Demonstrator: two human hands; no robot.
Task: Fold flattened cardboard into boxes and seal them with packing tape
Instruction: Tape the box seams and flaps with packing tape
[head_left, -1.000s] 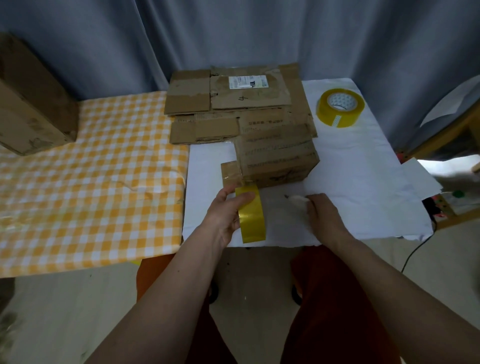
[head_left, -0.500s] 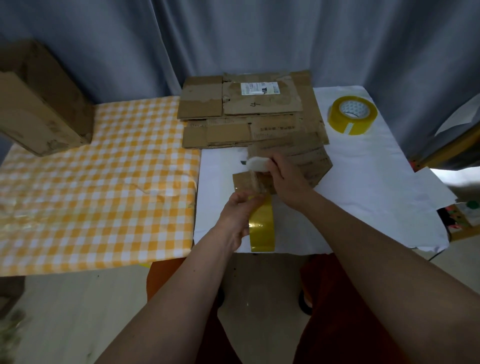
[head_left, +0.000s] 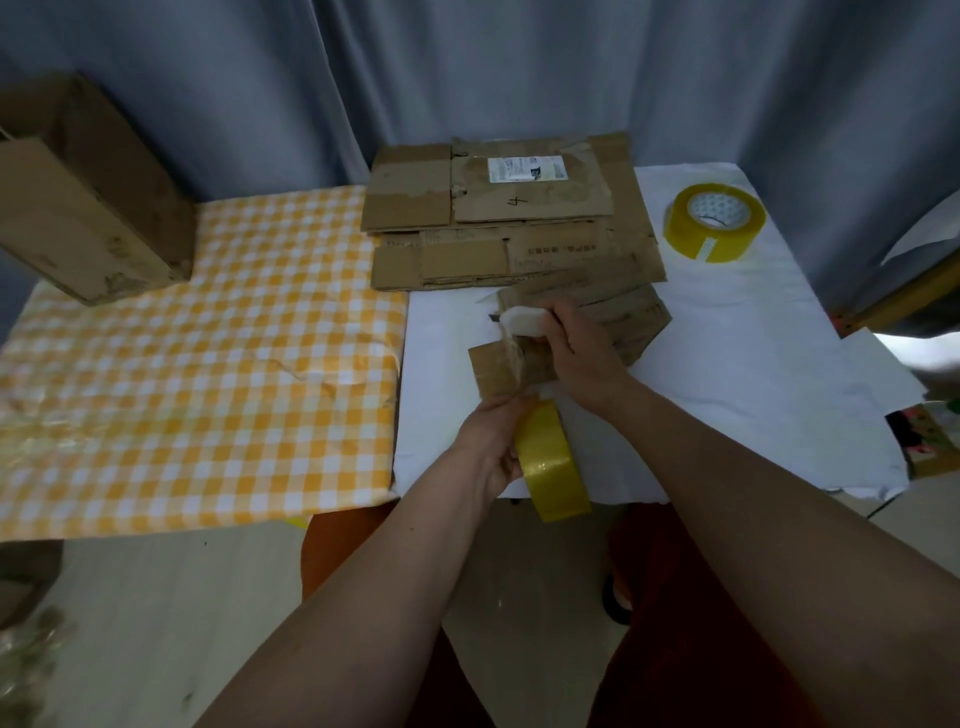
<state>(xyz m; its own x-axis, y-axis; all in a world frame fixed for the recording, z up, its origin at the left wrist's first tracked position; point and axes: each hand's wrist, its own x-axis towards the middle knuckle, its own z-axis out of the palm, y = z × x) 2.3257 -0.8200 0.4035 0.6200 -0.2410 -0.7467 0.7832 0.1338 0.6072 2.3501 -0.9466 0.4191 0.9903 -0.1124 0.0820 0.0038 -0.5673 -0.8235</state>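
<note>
A small brown folded box (head_left: 597, 322) lies on white paper, a yellow tape roll (head_left: 553, 462) upright at its near end.

The right hand (head_left: 582, 353), which a second earlier rested on the white table surface gripping the white utility cutter (head_left: 522, 321), has risen onto the small folded brown cardboard box (head_left: 613, 322). The cutter (blade end pointing left) now sits at the strip of clear tape (head_left: 511, 356) stretched up from the yellow tape roll (head_left: 553, 462) over the box's near flap.
</note>
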